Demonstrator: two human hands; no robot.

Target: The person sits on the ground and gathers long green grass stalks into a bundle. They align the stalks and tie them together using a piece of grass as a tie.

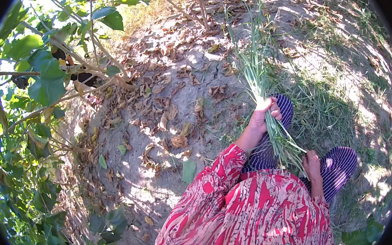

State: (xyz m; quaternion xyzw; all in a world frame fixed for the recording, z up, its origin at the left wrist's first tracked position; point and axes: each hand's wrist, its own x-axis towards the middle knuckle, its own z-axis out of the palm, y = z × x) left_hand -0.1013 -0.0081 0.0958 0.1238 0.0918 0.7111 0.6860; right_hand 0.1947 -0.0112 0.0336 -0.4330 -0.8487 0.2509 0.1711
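Observation:
A long bundle of cut green grass point(254, 66) runs from near my lap out over the ground. My left hand point(266, 111) is closed around its middle, with the thin blades fanning out beyond the fist. Looser stem ends hang down between my knees. At those lower ends my right hand point(311, 165) is closed, its fingers at a pale stem that sticks out sideways from the bundle. Both hands are above my striped trousers point(339, 170), in front of my red patterned garment point(265, 210).
Leafy branches point(46, 82) of a shrub reach in from the left. Dry brown leaves point(180, 141) litter the bare soil point(193, 88) ahead and to the left. Short grass point(323, 112) grows on the right. A thin woody stem point(202, 11) rises from the ground at the top.

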